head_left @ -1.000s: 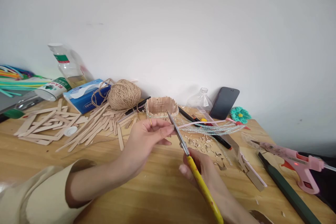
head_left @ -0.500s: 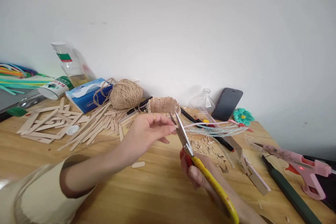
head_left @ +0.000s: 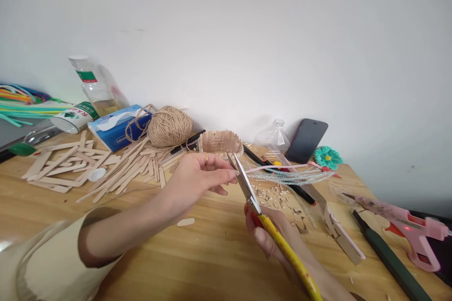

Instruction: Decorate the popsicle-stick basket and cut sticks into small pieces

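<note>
Nearest, R side: right hand (head_left: 266, 240) is wrapped round the yellow-handled metal scissors (head_left: 265, 224), thumb on the handle, blades pointing up & away, slightly apart. L of that, left hand (head_left: 197, 176), gold ring on one finger, comes out of a wide beige sleeve (head_left: 45, 258); thumb & fingertips pinched tog. right by the blades, can't tell if a scrap's btwn them, too small. Below it a short round-ended pale wood piece (head_left: 185, 222) lies flat on the light wood table (head_left: 197, 263). Far R, a long dark green bar (head_left: 384, 251), w/ a pink glue gun (head_left: 416, 228) just beyond, red light lit. Past the scissors: scattered wood chips (head_left: 273, 195), then silvery tinsel strands (head_left: 293, 177). Over on L, loose pale craft sticks (head_left: 125, 174) in a heap, white bottle cap (head_left: 97, 175) amongst them. Further back, approx. centre, small oval stick-walled basket (head_left: 221, 143), directly behind the blade tips. L of it: ball of brown twine (head_left: 169, 127), then blue-&-white tissue pack (head_left: 120, 128). R of it: clear plastic bottle top (head_left: 277, 135), black phone (head_left: 306, 141) propped up nr a teal yarn flower (head_left: 327, 157). Behind all, plain white wall (head_left: 226, 47).
</note>
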Action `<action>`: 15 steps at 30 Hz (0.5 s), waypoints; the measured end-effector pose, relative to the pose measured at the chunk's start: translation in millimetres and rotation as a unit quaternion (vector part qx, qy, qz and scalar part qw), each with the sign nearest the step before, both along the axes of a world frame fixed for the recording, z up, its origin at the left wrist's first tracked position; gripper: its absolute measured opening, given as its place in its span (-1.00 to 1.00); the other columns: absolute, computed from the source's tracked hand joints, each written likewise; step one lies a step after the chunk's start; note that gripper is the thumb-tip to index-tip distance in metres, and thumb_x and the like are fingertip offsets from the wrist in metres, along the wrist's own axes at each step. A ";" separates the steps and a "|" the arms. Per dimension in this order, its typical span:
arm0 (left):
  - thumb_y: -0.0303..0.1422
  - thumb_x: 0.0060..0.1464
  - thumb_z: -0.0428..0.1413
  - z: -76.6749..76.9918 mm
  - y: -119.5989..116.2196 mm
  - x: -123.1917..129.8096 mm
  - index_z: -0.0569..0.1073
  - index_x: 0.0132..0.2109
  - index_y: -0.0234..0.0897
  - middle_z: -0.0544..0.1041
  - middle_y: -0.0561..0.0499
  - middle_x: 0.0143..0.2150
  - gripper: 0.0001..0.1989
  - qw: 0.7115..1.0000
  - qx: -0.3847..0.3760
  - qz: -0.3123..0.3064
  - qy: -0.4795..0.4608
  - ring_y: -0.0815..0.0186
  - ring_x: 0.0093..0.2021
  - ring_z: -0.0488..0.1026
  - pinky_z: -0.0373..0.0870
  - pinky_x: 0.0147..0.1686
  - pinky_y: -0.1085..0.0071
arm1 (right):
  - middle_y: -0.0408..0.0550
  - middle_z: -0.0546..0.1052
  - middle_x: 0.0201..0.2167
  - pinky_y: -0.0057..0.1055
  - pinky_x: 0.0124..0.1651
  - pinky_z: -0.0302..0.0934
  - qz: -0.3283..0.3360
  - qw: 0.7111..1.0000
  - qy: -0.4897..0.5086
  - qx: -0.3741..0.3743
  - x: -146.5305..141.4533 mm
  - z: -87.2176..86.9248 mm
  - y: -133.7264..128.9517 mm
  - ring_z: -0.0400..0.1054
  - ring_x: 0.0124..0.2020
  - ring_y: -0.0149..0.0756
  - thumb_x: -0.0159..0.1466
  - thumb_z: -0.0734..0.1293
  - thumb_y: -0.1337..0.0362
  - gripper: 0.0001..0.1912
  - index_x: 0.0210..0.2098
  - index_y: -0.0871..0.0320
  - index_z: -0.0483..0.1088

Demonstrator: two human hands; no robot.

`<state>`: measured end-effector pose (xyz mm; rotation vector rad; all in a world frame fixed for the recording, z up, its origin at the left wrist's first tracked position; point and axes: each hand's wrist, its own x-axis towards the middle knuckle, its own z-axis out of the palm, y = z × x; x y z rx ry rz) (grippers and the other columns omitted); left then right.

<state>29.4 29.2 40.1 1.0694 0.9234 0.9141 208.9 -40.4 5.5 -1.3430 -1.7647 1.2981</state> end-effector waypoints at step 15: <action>-0.46 -0.16 0.24 -6.9 -12.1 7.7 0.49 -0.50 -0.36 0.54 0.07 -0.54 -0.93 0.996 -0.021 0.059 -0.066 0.46 -0.48 0.44 0.39 -0.52 0.61 | -0.21 0.09 -0.56 -0.45 -0.49 -0.13 -0.013 0.999 -0.043 0.031 -4.9 -2.2 -0.6 -0.06 -0.51 -0.38 0.10 0.07 -0.35 -0.38 -0.51 0.12 0.11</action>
